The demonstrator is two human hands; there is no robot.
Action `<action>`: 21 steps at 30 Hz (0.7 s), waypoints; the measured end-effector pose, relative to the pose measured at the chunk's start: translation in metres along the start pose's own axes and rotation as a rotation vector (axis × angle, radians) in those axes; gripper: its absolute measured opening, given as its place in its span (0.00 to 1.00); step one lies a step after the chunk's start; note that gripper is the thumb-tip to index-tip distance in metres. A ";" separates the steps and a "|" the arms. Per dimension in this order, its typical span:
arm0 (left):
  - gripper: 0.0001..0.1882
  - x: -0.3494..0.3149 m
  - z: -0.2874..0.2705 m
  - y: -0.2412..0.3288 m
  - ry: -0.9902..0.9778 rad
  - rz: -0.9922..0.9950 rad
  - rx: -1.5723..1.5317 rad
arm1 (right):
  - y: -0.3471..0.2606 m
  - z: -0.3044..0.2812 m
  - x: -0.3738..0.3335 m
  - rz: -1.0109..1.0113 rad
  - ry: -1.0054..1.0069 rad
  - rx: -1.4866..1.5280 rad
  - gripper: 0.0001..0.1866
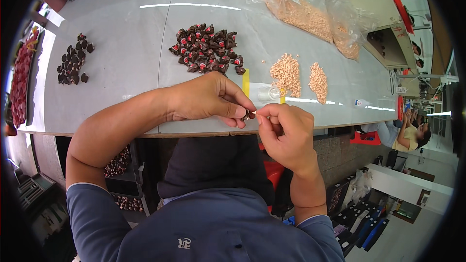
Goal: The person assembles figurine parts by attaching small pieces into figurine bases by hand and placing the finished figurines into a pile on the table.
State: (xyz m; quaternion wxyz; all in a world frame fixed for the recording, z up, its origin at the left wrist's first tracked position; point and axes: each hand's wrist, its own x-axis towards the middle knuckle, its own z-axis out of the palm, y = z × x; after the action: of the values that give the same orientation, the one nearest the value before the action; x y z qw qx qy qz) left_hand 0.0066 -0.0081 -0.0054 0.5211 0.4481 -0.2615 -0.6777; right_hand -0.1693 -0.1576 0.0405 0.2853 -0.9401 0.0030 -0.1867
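Observation:
My left hand pinches a small dark brown figure piece between thumb and fingers, just above the table's near edge. Meeting it from the right, my right hand is closed in a pinch on a tiny cream-coloured piece, which touches or nearly touches the dark one. Beyond my left hand lies a pile of dark brown figure pieces with red and white parts. Two heaps of small cream pieces, a larger one and a narrower one, lie beyond my right hand.
A smaller group of dark pieces lies at the table's left. Clear plastic bags of cream pieces rest at the far right, beside an open box. Yellow tape marks the grey tabletop. Another person sits further right.

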 end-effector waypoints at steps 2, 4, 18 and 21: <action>0.15 -0.003 0.004 0.005 0.019 -0.016 0.016 | 0.000 0.000 -0.002 -0.001 0.019 0.008 0.09; 0.16 -0.002 0.001 0.003 0.009 -0.004 -0.020 | 0.000 0.004 -0.002 0.002 0.019 -0.017 0.09; 0.14 -0.001 0.000 0.000 0.009 -0.001 -0.028 | 0.004 0.006 -0.009 0.353 0.024 0.371 0.06; 0.12 -0.002 0.000 0.000 0.012 -0.004 -0.013 | 0.008 0.011 -0.009 0.420 -0.016 0.459 0.11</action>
State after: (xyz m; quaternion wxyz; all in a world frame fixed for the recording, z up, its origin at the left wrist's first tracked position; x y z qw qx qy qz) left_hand 0.0071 -0.0062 -0.0047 0.5242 0.4495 -0.2531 -0.6776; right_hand -0.1733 -0.1578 0.0244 0.5227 -0.8312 0.1526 -0.1121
